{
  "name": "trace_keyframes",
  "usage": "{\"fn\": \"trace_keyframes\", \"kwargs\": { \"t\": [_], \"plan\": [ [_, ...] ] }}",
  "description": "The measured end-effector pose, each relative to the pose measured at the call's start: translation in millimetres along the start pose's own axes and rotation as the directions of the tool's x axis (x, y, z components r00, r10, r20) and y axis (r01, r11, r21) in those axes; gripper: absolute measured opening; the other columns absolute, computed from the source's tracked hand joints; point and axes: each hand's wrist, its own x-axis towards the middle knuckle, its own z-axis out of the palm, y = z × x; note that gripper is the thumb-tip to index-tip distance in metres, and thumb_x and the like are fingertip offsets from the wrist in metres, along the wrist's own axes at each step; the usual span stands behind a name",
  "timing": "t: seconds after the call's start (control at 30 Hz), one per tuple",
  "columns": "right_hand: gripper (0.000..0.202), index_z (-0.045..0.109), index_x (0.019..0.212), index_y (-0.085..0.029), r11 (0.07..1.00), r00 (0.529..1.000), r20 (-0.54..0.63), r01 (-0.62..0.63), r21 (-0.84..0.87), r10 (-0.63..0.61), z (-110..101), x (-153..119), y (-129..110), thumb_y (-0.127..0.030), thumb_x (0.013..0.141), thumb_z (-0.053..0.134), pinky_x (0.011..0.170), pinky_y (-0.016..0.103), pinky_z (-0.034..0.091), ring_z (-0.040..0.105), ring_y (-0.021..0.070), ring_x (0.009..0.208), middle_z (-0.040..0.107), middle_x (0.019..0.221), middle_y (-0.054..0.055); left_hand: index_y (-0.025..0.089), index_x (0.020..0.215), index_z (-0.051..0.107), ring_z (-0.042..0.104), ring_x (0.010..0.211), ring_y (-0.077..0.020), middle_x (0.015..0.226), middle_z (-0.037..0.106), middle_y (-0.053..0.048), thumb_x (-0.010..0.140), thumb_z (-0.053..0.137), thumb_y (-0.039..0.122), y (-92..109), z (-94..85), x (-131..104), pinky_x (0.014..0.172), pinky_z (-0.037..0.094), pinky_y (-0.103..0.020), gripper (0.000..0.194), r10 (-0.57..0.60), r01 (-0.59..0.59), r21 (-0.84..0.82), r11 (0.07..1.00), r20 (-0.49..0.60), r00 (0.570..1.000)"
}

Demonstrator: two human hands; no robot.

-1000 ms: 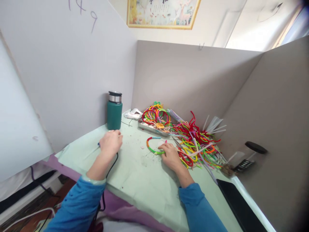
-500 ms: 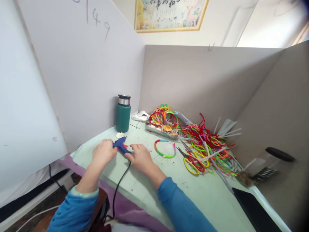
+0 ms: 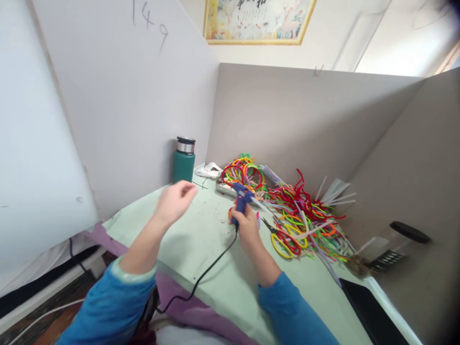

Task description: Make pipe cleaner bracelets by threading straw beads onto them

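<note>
My right hand [image 3: 247, 225] is wrapped round the handle of a blue glue gun [image 3: 243, 195], its black cord trailing down over the table edge. My left hand [image 3: 176, 199] is raised in front of the green bottle [image 3: 183, 165], fingers curled together; whether they hold anything small is hidden. Behind my right hand a colourful ring [image 3: 258, 219] lies mostly covered. Past the glue gun stands a metal tray [image 3: 224, 189] with bright rings of fuzzy wire [image 3: 233, 175] heaped in it.
Yellow-handled scissors [image 3: 282, 246] and red-handled scissors [image 3: 293, 244] lie right of my right hand, beside a tangle of pipe cleaners [image 3: 305, 201]. A black flat object [image 3: 373, 311] and a clear jar with a black lid [image 3: 409, 232] are further right. Grey partitions [image 3: 305, 120] enclose the table [image 3: 215, 268].
The glue gun has moved right, now in my right hand alone, over the colourful ring. My left hand has let go of it and risen. The pale disc by the bottle is no longer visible.
</note>
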Motion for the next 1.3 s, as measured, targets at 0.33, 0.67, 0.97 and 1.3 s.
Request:
{"fn": "trace_keyframes", "kwargs": {
  "t": [0.33, 0.67, 0.97, 1.3],
  "plan": [
    [0.031, 0.059, 0.093, -0.018, 0.976, 0.978, -0.116, -0.153, 0.153, 0.171, -61, -23, -2, -0.035, 0.07, 0.07, 0.038, 0.022, 0.036, 0.043, 0.0106, 0.046, 0.048, 0.055, -0.007, 0.021, 0.081, 0.071, 0.064, 0.096, -0.0275, 0.097, 0.072, -0.011, 0.069, 0.065, 0.022, -20, 131.8, 15, 0.075, 0.046, -0.031, 0.013, -0.064, -0.184, 0.417, 0.89, 0.513, 0.856],
    [0.033, 0.06, 0.091, -0.019, 0.987, 0.987, 0.053, -0.153, 0.048, 0.151, -49, -33, 0, -0.046, 0.075, 0.071, 0.038, 0.023, 0.036, 0.045, 0.0107, 0.042, 0.055, 0.057, -0.004, 0.017, 0.073, 0.063, 0.065, 0.056, -0.0165, 0.063, 0.067, -0.004, 0.071, 0.068, 0.024, -26, 122.5, 6, 0.052, 0.048, -0.024, 0.009, -0.236, 0.357, -0.251, 0.9, 0.409, 0.881],
    [0.042, 0.067, 0.099, -0.018, 0.981, 0.979, 0.077, -0.182, -0.068, 0.187, -51, -32, 10, -0.053, 0.075, 0.07, 0.041, 0.024, 0.041, 0.057, 0.0148, 0.055, 0.07, 0.083, 0.007, 0.012, 0.075, 0.063, 0.069, 0.063, -0.0165, 0.067, 0.071, -0.009, 0.063, 0.082, 0.016, -23, 115.4, 1, 0.058, 0.056, -0.025, 0.023, -0.338, 0.608, -0.608, 0.511, 0.508, 0.792],
    [0.05, 0.07, 0.075, -0.017, 0.922, 0.979, 0.127, -0.102, -0.373, 0.159, -54, -34, 12, -0.064, 0.082, 0.054, 0.048, 0.025, 0.039, 0.051, 0.013, 0.048, 0.06, 0.053, 0.002, 0.011, 0.075, 0.063, 0.067, 0.057, -0.0138, 0.07, 0.072, -0.009, 0.068, 0.081, 0.024, -20, 112.1, 3, 0.052, 0.053, -0.021, 0.023, -0.393, 0.648, -0.516, 0.56, 0.523, 0.756]
  ]
}}
